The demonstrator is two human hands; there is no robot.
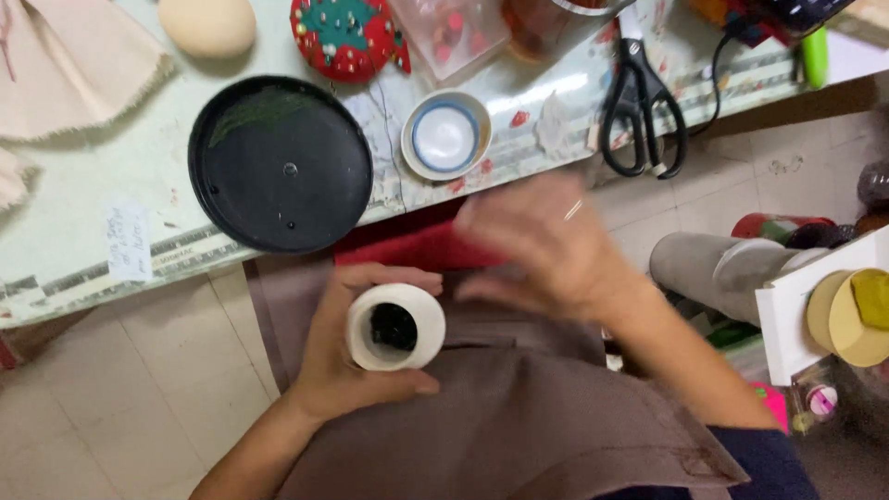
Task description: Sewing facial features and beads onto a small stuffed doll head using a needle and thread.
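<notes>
Looking down from the head camera, the biggest thing is the pale green table (83, 185), which fills the top of the view. Below it, brown cloth (519, 417) covers the person's lap, with a bit of red cloth (417, 248) peeking out near the table edge. On the table sits a round black lid (281, 165), flat and dark. To its left lies some cream cloth (69, 65) with frayed edges. Black scissors (642, 106) lie on the right part of the table, with their handles hanging over its edge. A red pincushion (347, 35) full of pins sits at the top, next to a smooth cream egg shape (206, 25). A small white bowl (445, 135) with a blue ring rests near the table edge, just right of the black lid. The left hand (347, 347) is wrapped around a white spool (395, 327), holding it tight over the lap, with the dark hole in its middle facing up. The right hand (546, 245) is blurry, just right of the spool and above the lap. Its fingers look spread, but I cannot tell if it holds anything.
</notes>
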